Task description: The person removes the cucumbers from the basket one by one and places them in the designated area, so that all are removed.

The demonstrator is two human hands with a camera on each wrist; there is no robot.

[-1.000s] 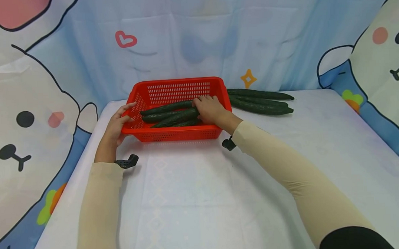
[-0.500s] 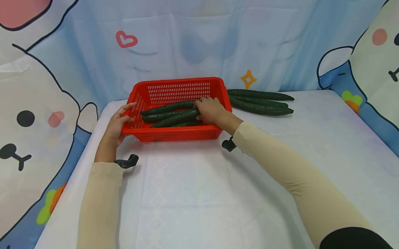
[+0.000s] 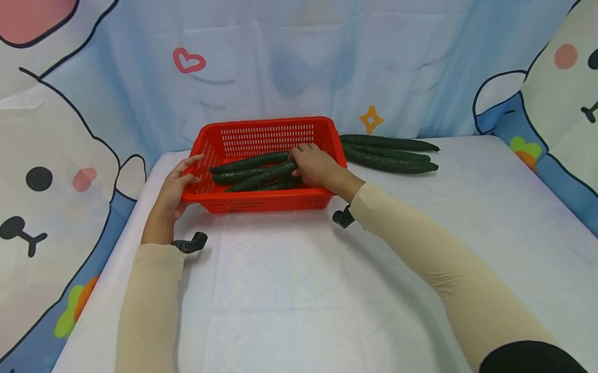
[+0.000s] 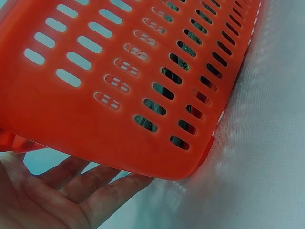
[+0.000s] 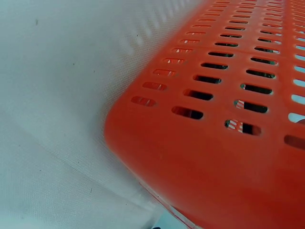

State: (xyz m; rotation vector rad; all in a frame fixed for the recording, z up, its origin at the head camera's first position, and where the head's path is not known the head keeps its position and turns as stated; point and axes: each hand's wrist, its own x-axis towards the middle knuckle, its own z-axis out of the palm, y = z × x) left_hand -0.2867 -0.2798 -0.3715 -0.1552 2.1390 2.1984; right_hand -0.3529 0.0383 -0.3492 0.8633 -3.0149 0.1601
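A red plastic basket [image 3: 267,201] with slotted walls stands near the back of the table in the head view. Several long dark-green cucumbers [image 3: 250,173] lie lengthwise inside it. At the basket's left end my left hand [image 3: 171,191] grips the rim; the left wrist view shows its fingers [image 4: 107,193] reaching along the end wall. My right hand [image 3: 315,164] is inside the basket at the right, fingers curled over the right end of a cucumber [image 3: 271,176]. The basket wall [image 5: 190,162] hides that grasp in the right wrist view.
More cucumbers [image 3: 388,155] lie in a bunch on the white-covered table [image 3: 284,298], just right of the basket. A blue printed curtain [image 3: 393,54] hangs directly behind the table.
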